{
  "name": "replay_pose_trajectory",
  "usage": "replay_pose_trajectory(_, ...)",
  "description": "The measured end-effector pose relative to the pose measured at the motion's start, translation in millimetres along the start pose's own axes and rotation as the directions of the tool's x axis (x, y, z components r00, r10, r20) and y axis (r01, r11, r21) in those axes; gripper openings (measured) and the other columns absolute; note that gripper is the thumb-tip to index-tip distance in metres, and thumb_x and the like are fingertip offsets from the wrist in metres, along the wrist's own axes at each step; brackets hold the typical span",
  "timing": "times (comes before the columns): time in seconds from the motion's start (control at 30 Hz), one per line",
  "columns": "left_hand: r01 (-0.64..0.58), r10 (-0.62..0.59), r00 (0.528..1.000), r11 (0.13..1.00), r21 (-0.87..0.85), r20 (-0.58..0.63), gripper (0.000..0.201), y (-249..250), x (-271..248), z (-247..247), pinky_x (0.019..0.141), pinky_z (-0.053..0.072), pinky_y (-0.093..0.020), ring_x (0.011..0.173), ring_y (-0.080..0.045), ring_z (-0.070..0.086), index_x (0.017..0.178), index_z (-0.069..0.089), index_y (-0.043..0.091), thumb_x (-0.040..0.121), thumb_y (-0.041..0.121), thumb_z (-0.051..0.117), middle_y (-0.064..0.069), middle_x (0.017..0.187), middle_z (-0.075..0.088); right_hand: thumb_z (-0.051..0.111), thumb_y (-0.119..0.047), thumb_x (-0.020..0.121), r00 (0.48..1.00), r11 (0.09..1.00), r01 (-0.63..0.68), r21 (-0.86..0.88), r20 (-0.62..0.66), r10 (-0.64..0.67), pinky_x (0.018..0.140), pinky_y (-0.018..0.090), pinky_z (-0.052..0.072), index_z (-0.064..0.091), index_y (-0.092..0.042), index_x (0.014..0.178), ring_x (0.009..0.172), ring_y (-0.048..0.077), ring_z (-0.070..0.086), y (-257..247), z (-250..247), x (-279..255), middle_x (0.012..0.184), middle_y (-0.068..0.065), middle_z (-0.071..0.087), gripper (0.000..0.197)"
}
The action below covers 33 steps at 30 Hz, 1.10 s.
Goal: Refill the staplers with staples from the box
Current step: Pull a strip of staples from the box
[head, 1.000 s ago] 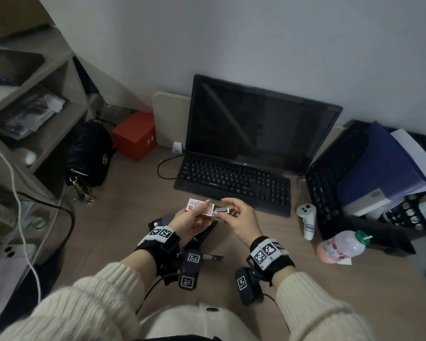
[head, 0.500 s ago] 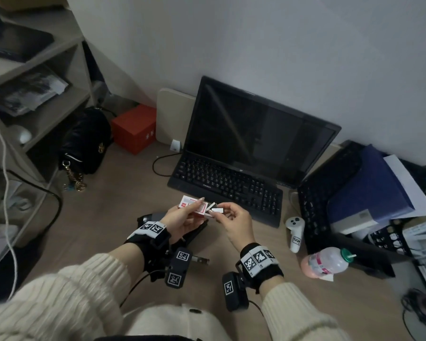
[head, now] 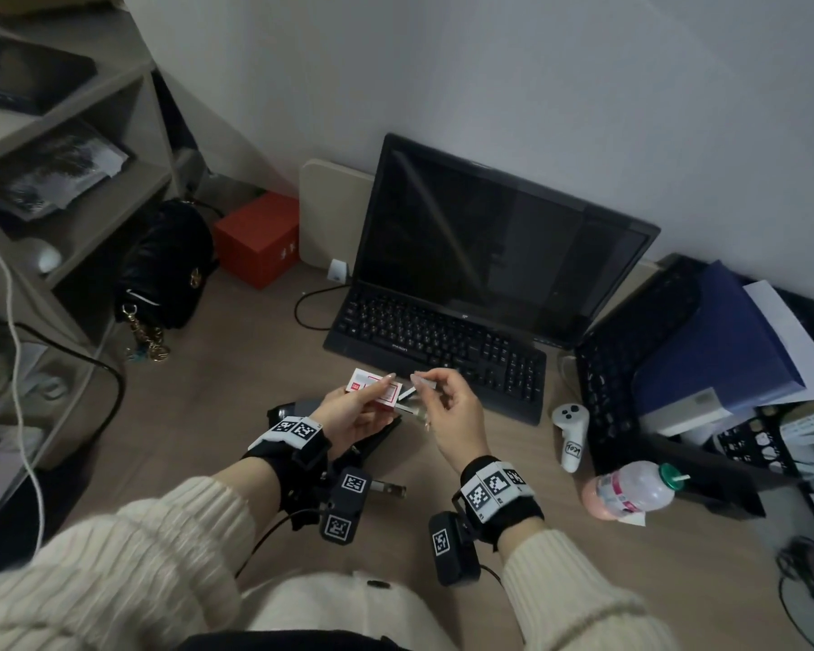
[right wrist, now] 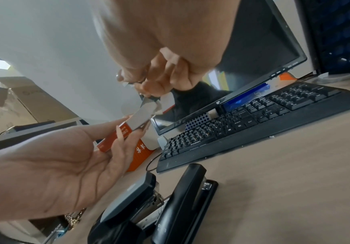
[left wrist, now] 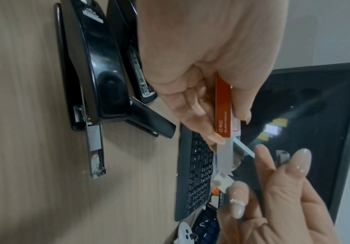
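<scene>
My left hand (head: pixel 372 399) grips a small red and white staple box (head: pixel 372 391) above the desk; its orange side (left wrist: pixel 223 109) faces the left wrist camera. The box's grey inner tray (right wrist: pixel 141 116) is slid partway out towards my right hand. Just right of the box mouth, my right hand (head: pixel 424 382) pinches a short strip of staples (head: pixel 428 382) between thumb and fingertips. Below the hands lie black staplers (left wrist: pixel 99 74) (right wrist: pixel 182 203), one with its metal staple tray (left wrist: pixel 94 148) pulled out. A grey-topped stapler (right wrist: pixel 128 196) lies beside them.
A black keyboard (head: pixel 442 340) and dark monitor (head: pixel 489 242) stand just behind the hands. A white controller (head: pixel 569 434) and a plastic bottle (head: pixel 630 491) lie to the right. A black handbag (head: pixel 165 265), a red box (head: pixel 259 237) and shelves (head: pixel 67 180) are on the left.
My right hand has drawn back a little from the box mouth with the staple strip. The left hand still holds the box. The head view has shifted.
</scene>
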<state>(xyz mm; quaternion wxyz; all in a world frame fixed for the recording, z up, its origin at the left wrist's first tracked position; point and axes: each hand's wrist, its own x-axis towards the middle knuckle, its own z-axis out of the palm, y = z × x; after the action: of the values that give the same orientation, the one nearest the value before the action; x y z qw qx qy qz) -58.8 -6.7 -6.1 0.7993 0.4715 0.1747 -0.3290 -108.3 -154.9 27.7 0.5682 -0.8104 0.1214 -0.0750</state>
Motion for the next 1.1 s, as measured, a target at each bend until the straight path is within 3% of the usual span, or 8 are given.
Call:
replay_pose_trajectory(0.23,-0.001,0.001,1.000,1.000,-0.031,0.000,0.033,1.9,-0.4,-3.6,0.059,0.056,-0.019,0.059,-0.011,0.068,0.110,0.062,0.004,0.088,0.025,0.071,-0.005,0.076,0.073,0.063,-0.029,0.091,0.997,0.998,-0.065,-0.013,0.032,0.065,0.048,0.035,0.047,0.061,-0.012,0.093,0.054,0.020,0.055,8.1,-2.8,-4.7,0.084,0.000,0.073,0.018)
replay_pose_trajectory(0.4,0.021,-0.021,1.000,1.000,-0.009,0.002,0.042,-3.4,-1.2,-3.7,0.059,0.056,-0.019,0.074,-0.016,0.071,0.116,0.064,0.002,0.086,0.029,0.073,-0.017,0.106,0.071,0.062,-0.026,0.092,0.994,0.996,-0.084,0.019,0.068,0.083,0.046,0.031,0.041,0.059,-0.012,0.088,0.039,0.010,0.045,11.4,-0.4,-5.1,0.087,0.007,0.073,0.014)
replay_pose_trajectory(0.57,0.038,-0.038,0.999,0.999,0.001,0.002,0.033,-6.8,-1.0,-3.2,0.055,0.054,-0.018,0.065,-0.012,0.071,0.109,0.066,0.003,0.088,0.028,0.071,-0.010,0.090,0.072,0.062,-0.030,0.091,0.991,0.996,-0.091,0.016,0.104,0.089,0.045,0.031,0.042,0.059,-0.014,0.088,0.038,0.014,0.046,15.7,2.8,-7.8,0.079,0.002,0.071,0.016)
replay_pose_trajectory(0.7,0.055,-0.056,0.997,0.998,-0.011,-0.050,0.025,-5.4,0.1,-10.4,0.054,0.055,-0.019,0.059,-0.012,0.069,0.098,0.064,0.005,0.086,0.026,0.073,-0.006,0.075,0.072,0.061,-0.030,0.091,0.994,0.992,-0.108,0.066,-0.023,0.109,0.043,0.026,0.043,0.056,-0.011,0.098,0.042,0.012,0.046,21.8,-1.9,-9.6,0.088,-0.001,0.071,0.020)
replay_pose_trajectory(0.77,0.057,-0.058,0.995,0.998,-0.020,-0.079,0.027,-4.6,0.2,-17.0,0.053,0.056,-0.020,0.059,-0.013,0.068,0.099,0.064,0.005,0.086,0.026,0.073,-0.009,0.080,0.072,0.060,-0.030,0.092,0.989,0.989,-0.129,0.066,-0.066,0.133,0.044,0.024,0.043,0.056,-0.012,0.102,0.041,0.009,0.046,31.4,-6.6,-11.7,0.097,-0.004,0.071,0.021)
replay_pose_trajectory(0.9,0.065,-0.067,0.992,0.997,-0.029,-0.111,0.035,-7.1,-1.7,-31.5,0.057,0.057,-0.021,0.067,-0.015,0.070,0.108,0.064,0.004,0.085,0.028,0.075,-0.011,0.090,0.073,0.061,-0.035,0.091,0.978,0.977,-0.207,-0.044,-0.052,0.204,0.051,0.030,0.049,0.063,-0.017,0.096,0.047,0.009,0.052,62.9,-11.2,-23.3,0.094,-0.005,0.072,0.018)
replay_pose_trajectory(1.0,0.066,-0.071,0.990,0.997,-0.041,-0.124,0.037,-10.1,-4.9,-36.6,0.059,0.058,-0.021,0.069,-0.016,0.069,0.111,0.063,0.004,0.085,0.028,0.074,-0.013,0.095,0.072,0.066,-0.042,0.086,0.963,0.946,-0.259,-0.197,0.030,0.270,0.071,0.036,0.056,0.067,-0.029,0.089,0.070,0.011,0.064,87.7,-7.1,-36.0,0.093,-0.005,0.072,0.013)
replay_pose_trajectory(1.1,0.071,-0.075,0.990,0.997,-0.037,-0.123,0.041,-13.3,-9.1,-39.6,0.058,0.057,-0.021,0.074,-0.017,0.069,0.115,0.064,0.003,0.086,0.028,0.074,-0.015,0.101,0.071,0.063,-0.062,0.076,0.946,0.881,-0.227,-0.415,0.119,0.300,0.077,0.035,0.054,0.071,-0.031,0.093,0.085,0.010,0.065,102.7,-0.5,-48.3,0.093,-0.012,0.070,0.036)
